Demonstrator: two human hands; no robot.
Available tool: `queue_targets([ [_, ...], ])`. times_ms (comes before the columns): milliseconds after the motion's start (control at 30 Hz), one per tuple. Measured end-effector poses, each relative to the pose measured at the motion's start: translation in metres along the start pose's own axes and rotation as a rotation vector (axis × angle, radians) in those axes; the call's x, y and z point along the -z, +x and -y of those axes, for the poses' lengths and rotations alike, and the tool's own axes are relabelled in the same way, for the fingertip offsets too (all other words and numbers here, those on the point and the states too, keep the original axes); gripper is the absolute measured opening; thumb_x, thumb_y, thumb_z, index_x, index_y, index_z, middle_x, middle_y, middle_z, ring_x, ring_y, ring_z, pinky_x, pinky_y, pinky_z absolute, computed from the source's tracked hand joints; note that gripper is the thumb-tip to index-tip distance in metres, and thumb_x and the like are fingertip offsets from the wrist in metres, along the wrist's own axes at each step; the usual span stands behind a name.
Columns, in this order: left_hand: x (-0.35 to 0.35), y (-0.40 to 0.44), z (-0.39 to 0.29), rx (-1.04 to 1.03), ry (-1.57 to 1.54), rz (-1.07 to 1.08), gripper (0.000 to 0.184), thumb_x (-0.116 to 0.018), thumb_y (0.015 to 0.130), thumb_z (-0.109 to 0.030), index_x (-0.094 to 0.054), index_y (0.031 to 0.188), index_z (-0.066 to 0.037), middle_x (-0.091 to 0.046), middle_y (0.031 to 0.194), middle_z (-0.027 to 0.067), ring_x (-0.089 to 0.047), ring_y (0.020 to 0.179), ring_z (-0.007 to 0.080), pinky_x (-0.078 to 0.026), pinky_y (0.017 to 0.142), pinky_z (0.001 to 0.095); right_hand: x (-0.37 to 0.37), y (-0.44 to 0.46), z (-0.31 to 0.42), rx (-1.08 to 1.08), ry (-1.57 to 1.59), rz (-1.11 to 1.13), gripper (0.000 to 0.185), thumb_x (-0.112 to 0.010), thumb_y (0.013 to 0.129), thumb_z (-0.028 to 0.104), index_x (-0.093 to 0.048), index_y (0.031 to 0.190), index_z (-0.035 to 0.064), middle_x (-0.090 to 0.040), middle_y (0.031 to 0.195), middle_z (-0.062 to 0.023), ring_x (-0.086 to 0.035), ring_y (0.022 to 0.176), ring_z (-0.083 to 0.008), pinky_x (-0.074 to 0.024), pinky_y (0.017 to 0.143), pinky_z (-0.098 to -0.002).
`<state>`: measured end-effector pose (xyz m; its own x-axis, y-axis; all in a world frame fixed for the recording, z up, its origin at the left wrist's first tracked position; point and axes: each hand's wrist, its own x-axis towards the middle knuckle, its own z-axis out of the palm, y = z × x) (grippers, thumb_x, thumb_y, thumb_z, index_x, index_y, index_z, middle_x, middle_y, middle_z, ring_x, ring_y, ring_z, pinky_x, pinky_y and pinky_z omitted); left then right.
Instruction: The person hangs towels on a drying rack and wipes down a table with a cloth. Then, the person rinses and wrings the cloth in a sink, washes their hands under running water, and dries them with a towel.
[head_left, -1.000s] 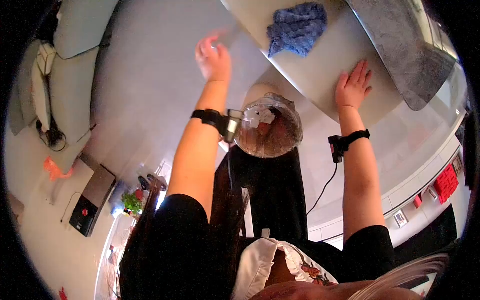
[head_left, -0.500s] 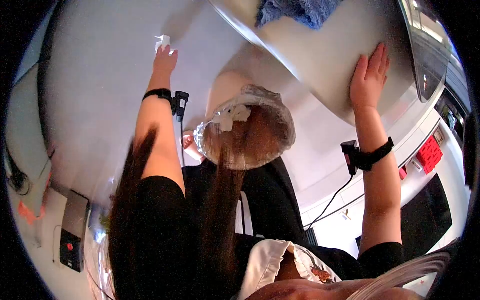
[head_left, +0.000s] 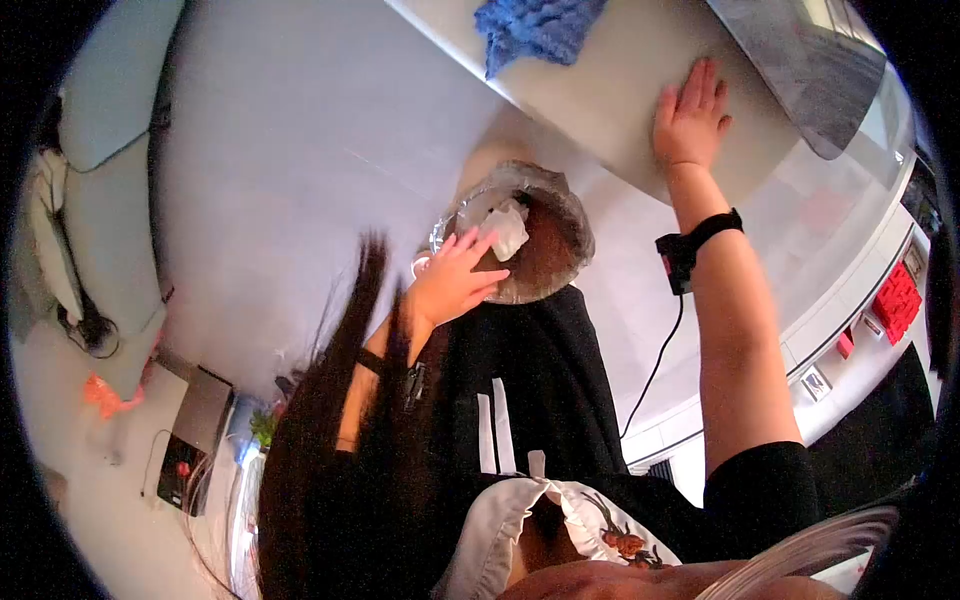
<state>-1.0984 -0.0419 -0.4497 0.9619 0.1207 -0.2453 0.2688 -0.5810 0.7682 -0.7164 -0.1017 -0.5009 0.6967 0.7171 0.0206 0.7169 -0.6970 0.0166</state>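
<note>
Strands of dark hair [head_left: 368,285] fall behind the left fingers, hiding much of the left forearm [head_left: 352,405]. The left hand [head_left: 455,285] reaches over the rim of the lined bin [head_left: 577,215], its fingers spread apart, with nothing visibly clamped between them. Just beside its fingertips, the crumpled white tissue [head_left: 508,230] shows within the bin's mouth; I cannot tell whether they touch, or how deep it sits. It should be very light, soft and easily torn, with little slip, best pinched by a raised fold facing the fingers. The bin's shadowed inside is hard to make out. Well beyond those fingers, the blue cloth [head_left: 540,28] is cut off above. The right hand [head_left: 690,125] lies flat on the pale table [head_left: 620,125], fingers slightly apart, palm hidden.
</note>
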Motion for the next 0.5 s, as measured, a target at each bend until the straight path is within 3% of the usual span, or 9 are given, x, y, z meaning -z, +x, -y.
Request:
queue_targets([
  [100,0.047,0.048,0.000,0.023,-0.144,-0.198,0.032,-0.064,0.078,-0.009,-0.065,0.110,-0.013,-0.057,0.125,0.0116,-0.054,0.114,0.0328,-0.043,0.097,0.0404,-0.003,-0.004,-0.002,-0.014,0.018,0.015,0.064,-0.037,0.092,0.044,-0.020,0.148,0.0157,-0.017,0.155,-0.0031,-0.016,0.141,-0.0355,-0.0210,0.104,-0.0652],
  [133,0.079,0.077,-0.008,0.032,-0.127,-0.362,0.034,-0.063,0.080,-0.008,-0.063,0.114,-0.013,-0.062,0.117,0.0087,-0.058,0.108,0.0312,-0.045,0.094,0.0396,-0.002,-0.005,-0.001,-0.012,0.030,0.011,0.065,-0.037,0.092,0.044,-0.020,0.148,0.0157,-0.017,0.155,-0.0031,-0.016,0.141,-0.0357,-0.0206,0.104,-0.0657],
  [200,0.123,0.139,0.001,-0.175,0.176,-0.709,0.042,-0.065,0.079,-0.011,-0.058,0.121,-0.014,-0.059,0.122,0.0075,-0.056,0.110,0.0312,-0.044,0.095,0.0394,0.006,0.001,0.001,-0.024,0.057,0.003,0.065,-0.039,0.091,0.043,-0.021,0.148,0.0157,-0.017,0.155,-0.0031,-0.016,0.141,-0.0359,-0.0200,0.104,-0.0662],
  [267,0.165,0.206,0.001,-0.180,0.326,-0.670,0.046,-0.064,0.082,-0.021,-0.053,0.127,-0.018,-0.052,0.132,0.0073,-0.049,0.120,0.0297,-0.040,0.098,0.0460,0.012,0.002,0.004,-0.048,0.087,0.019,0.066,-0.040,0.090,0.042,-0.022,0.147,0.0157,-0.017,0.155,-0.0034,-0.016,0.141,-0.0359,-0.0194,0.104,-0.0663],
  [333,0.161,0.255,0.008,-0.022,0.656,-0.651,0.048,-0.061,0.083,-0.035,-0.053,0.128,-0.022,-0.042,0.141,0.0045,-0.040,0.128,0.0280,-0.035,0.101,0.0526,0.011,0.000,0.000,-0.055,0.043,0.070,0.067,-0.041,0.090,0.043,-0.022,0.147,0.0156,-0.018,0.155,-0.0036,-0.016,0.141,-0.0356,-0.0186,0.104,-0.0663],
  [433,0.130,0.298,0.007,0.164,0.686,-0.436,0.053,-0.058,0.081,-0.044,-0.050,0.131,-0.027,-0.038,0.145,0.0015,-0.035,0.133,0.0265,-0.030,0.103,0.0557,0.021,0.005,-0.004,-0.065,0.027,0.104,0.068,-0.042,0.089,0.043,-0.021,0.148,0.0153,-0.017,0.155,-0.0035,-0.015,0.141,-0.0354,-0.0174,0.105,-0.0661],
  [500,0.095,0.310,-0.002,-0.099,0.570,-0.316,0.054,-0.059,0.080,-0.045,-0.051,0.130,-0.027,-0.038,0.145,0.0008,-0.036,0.132,0.0258,-0.030,0.104,0.0532,0.029,0.008,-0.002,-0.073,0.046,0.123,0.069,-0.043,0.089,0.043,-0.021,0.148,0.0148,-0.017,0.155,-0.0033,-0.015,0.141,-0.0354,-0.0170,0.105,-0.0660],
])
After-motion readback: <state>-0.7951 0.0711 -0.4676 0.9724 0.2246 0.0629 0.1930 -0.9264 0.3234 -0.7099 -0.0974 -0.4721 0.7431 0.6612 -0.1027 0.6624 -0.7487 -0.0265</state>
